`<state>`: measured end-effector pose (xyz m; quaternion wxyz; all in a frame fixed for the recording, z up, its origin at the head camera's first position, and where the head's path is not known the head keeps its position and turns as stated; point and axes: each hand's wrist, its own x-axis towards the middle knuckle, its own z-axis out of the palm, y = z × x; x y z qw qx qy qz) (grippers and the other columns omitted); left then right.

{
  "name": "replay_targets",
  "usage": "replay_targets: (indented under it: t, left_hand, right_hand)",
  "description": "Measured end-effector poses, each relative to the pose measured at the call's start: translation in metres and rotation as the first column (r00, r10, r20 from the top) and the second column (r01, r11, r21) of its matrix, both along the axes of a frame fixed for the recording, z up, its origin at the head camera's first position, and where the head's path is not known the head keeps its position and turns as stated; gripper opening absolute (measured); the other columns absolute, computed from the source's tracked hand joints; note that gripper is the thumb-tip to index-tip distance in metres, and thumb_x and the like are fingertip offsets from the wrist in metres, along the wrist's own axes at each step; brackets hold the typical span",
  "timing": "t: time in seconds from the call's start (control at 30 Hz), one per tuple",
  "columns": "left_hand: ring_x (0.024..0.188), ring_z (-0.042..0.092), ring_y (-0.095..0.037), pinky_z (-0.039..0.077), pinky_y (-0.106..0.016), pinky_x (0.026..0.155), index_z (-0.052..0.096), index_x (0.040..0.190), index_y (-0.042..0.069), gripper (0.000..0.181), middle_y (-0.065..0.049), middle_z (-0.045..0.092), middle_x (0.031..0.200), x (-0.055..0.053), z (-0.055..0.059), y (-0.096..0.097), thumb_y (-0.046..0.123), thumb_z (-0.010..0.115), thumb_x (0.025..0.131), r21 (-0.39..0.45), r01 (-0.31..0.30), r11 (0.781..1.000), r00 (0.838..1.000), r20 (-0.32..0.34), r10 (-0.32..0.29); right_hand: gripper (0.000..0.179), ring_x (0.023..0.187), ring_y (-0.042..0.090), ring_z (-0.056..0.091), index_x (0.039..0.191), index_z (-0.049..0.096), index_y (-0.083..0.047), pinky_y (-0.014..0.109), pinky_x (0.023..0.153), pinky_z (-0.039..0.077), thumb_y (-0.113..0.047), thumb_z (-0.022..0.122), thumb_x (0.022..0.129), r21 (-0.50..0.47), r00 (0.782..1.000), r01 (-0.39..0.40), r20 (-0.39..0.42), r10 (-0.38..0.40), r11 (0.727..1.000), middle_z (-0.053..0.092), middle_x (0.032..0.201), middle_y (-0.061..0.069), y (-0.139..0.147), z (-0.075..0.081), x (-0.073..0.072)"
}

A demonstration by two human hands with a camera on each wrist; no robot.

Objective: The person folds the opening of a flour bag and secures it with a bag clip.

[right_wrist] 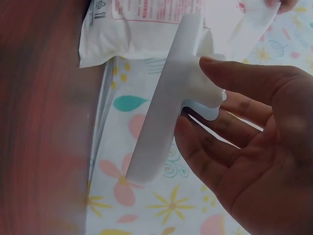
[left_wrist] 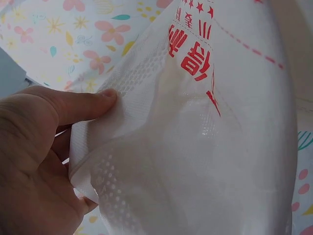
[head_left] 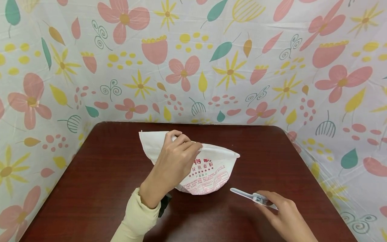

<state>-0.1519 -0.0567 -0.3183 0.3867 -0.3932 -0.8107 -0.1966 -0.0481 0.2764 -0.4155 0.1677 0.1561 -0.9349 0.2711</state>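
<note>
A white flour bag point(head_left: 208, 174) with red printing stands on the table, and my left hand point(head_left: 175, 161) grips its top edge. Seen from the left wrist, the thumb point(left_wrist: 93, 105) presses on the white plastic of the bag point(left_wrist: 195, 147), with the other fingers partly hidden behind it. To the right of the bag, my right hand point(head_left: 285, 213) holds a white bag clip point(head_left: 242, 193) by its handle end. In the right wrist view the long bar of the clip point(right_wrist: 159, 112) points away from the thumb and fingers, apart from the bag.
The dark red-brown table point(head_left: 99, 188) has rounded far corners. A floral curtain point(head_left: 184, 50) hangs behind it and along both sides. Something black point(head_left: 164, 204) sits by the left wrist.
</note>
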Motion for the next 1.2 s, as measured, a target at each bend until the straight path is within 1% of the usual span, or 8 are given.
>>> replay_targets:
  t: [0.23, 0.43, 0.6, 0.63, 0.83, 0.93, 1.07, 1.2]
  left_hand:
    - [0.084, 0.061, -0.016, 0.041, -0.046, 0.103, 0.075, 0.100, 0.010, 0.008, 0.003, 0.077, 0.088, 0.000, 0.001, -0.003, 0.006, 0.071, 0.094, -0.014, -0.006, 1.000, 0.999, 0.032, 0.007]
    - [0.085, 0.061, -0.016, 0.041, -0.045, 0.103, 0.075, 0.101, 0.010, 0.009, 0.003, 0.077, 0.090, 0.001, 0.001, -0.003, 0.005, 0.072, 0.093, -0.021, -0.005, 1.000, 0.999, 0.038, 0.006]
    - [0.084, 0.061, -0.016, 0.041, -0.045, 0.103, 0.075, 0.101, 0.010, 0.012, 0.003, 0.076, 0.090, 0.001, 0.001, -0.003, 0.004, 0.075, 0.090, -0.023, -0.013, 1.000, 0.999, 0.035, 0.014]
    - [0.084, 0.061, -0.016, 0.041, -0.044, 0.103, 0.075, 0.101, 0.010, 0.013, 0.003, 0.076, 0.090, 0.001, 0.001, -0.003, 0.004, 0.076, 0.090, -0.022, -0.015, 1.000, 0.999, 0.034, 0.016]
    - [0.084, 0.061, -0.016, 0.041, -0.045, 0.102, 0.075, 0.102, 0.010, 0.012, 0.003, 0.077, 0.091, 0.000, 0.001, -0.003, 0.005, 0.073, 0.092, -0.023, -0.020, 1.000, 0.999, 0.034, 0.021]
    - [0.084, 0.061, -0.016, 0.040, -0.045, 0.102, 0.076, 0.102, 0.011, 0.012, 0.003, 0.077, 0.091, 0.000, 0.001, -0.003, 0.005, 0.074, 0.092, -0.023, -0.022, 0.999, 0.999, 0.034, 0.023]
    - [0.084, 0.061, -0.016, 0.040, -0.045, 0.102, 0.076, 0.102, 0.011, 0.012, 0.003, 0.077, 0.091, 0.000, 0.001, -0.003, 0.006, 0.074, 0.092, -0.021, -0.022, 1.000, 0.999, 0.038, 0.023]
    - [0.084, 0.061, -0.016, 0.040, -0.045, 0.102, 0.076, 0.103, 0.010, 0.011, 0.002, 0.077, 0.091, 0.000, 0.000, -0.003, 0.007, 0.073, 0.093, -0.017, -0.017, 1.000, 0.999, 0.044, 0.018]
  right_hand:
    - [0.044, 0.077, -0.003, 0.060, 0.103, 0.068, -0.022, 0.009, 0.065, 0.046, 0.008, 0.081, 0.072, 0.020, 0.999, -0.016, -0.040, 0.017, 1.000, 0.064, 0.089, -0.020, -0.007, 0.007, -0.003]
    - [0.045, 0.076, -0.004, 0.059, 0.102, 0.068, -0.021, 0.007, 0.067, 0.044, 0.008, 0.081, 0.070, 0.039, 0.998, -0.026, -0.055, 0.028, 0.999, 0.063, 0.090, -0.021, -0.013, 0.013, -0.006]
    - [0.048, 0.077, -0.004, 0.057, 0.103, 0.067, -0.021, 0.007, 0.068, 0.043, 0.010, 0.079, 0.068, 0.059, 0.994, -0.049, -0.090, 0.054, 0.997, 0.063, 0.093, -0.020, -0.018, 0.018, -0.008]
    - [0.049, 0.077, -0.004, 0.058, 0.104, 0.068, -0.021, 0.007, 0.069, 0.043, 0.010, 0.078, 0.068, 0.060, 0.992, -0.060, -0.109, 0.067, 0.996, 0.063, 0.093, -0.020, -0.019, 0.019, -0.009]
    - [0.047, 0.079, -0.001, 0.060, 0.104, 0.069, -0.019, 0.008, 0.074, 0.045, 0.009, 0.079, 0.068, 0.064, 0.974, -0.111, -0.191, 0.122, 0.992, 0.064, 0.095, -0.018, -0.025, 0.030, -0.015]
    - [0.046, 0.080, 0.000, 0.060, 0.106, 0.070, -0.019, 0.009, 0.074, 0.045, 0.008, 0.080, 0.070, 0.054, 0.969, -0.134, -0.204, 0.142, 0.990, 0.065, 0.096, -0.016, -0.028, 0.037, -0.019]
    - [0.047, 0.082, 0.000, 0.060, 0.108, 0.070, -0.020, 0.009, 0.075, 0.046, 0.008, 0.082, 0.072, 0.031, 0.965, -0.164, -0.201, 0.167, 0.986, 0.065, 0.098, -0.016, -0.032, 0.044, -0.022]
    - [0.047, 0.083, 0.000, 0.060, 0.109, 0.069, -0.022, 0.008, 0.077, 0.045, 0.005, 0.084, 0.074, 0.021, 0.965, -0.176, -0.193, 0.177, 0.984, 0.065, 0.098, -0.016, -0.036, 0.048, -0.025]
